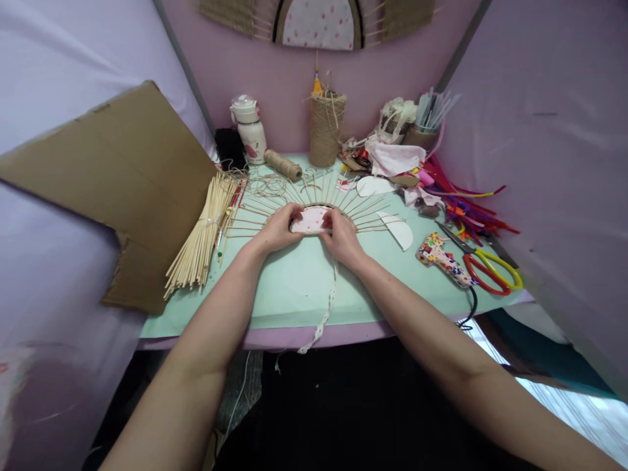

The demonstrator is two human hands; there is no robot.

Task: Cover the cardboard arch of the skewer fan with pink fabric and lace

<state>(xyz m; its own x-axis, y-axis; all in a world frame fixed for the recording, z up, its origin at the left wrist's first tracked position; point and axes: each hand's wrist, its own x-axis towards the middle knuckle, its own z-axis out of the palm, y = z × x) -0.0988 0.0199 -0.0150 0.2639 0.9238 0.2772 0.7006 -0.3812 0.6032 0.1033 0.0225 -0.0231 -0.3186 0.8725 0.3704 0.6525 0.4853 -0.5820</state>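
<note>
A half-round fabric-covered piece (310,221), white with pink spots, lies on the table with a dark, braided-looking border. Thin wooden sticks (324,190) fan outward from its curved side. My left hand (282,229) is closed on the left end of the piece, thumb along the straight lower edge. At the right end my right hand (342,237) pinches near the same edge. From beneath it a white lace trim (324,317) hangs down over the table's front edge. The pinched part of the trim is hidden by my fingers.
Left: a tied stick bundle (201,235) and bent cardboard (122,190). Back: a bottle (250,131), a twine spool (283,165) and a large twine roll (324,131). Right: a white half-round cutout (396,230), a patterned glue gun (447,260), scissors (485,265) and pipe cleaners (471,203).
</note>
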